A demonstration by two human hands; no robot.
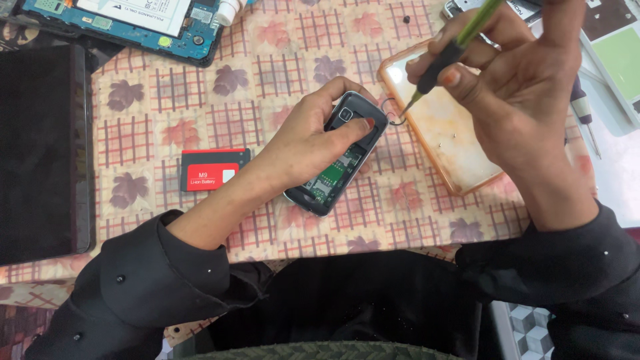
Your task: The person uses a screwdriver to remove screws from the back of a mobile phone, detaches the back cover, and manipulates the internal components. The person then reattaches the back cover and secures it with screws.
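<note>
My left hand [303, 140] grips a small dark mobile phone [340, 167] lying back-up on the patterned tablecloth, its rear cover off and green circuit board showing. My right hand [513, 87] holds a green-and-black screwdriver [447, 57], its tip pointing down just right of the phone's top corner, near the edge of a clear orange-rimmed phone case [443, 133]. A red and black battery [213, 169] lies on the cloth left of the phone, apart from both hands.
A large dark tablet [40, 147] lies at the left edge. An opened device with a blue circuit board [127, 23] sits at top left. Another screwdriver [585, 120] and device parts [617, 47] lie at the right. Tiny screws rest in the case.
</note>
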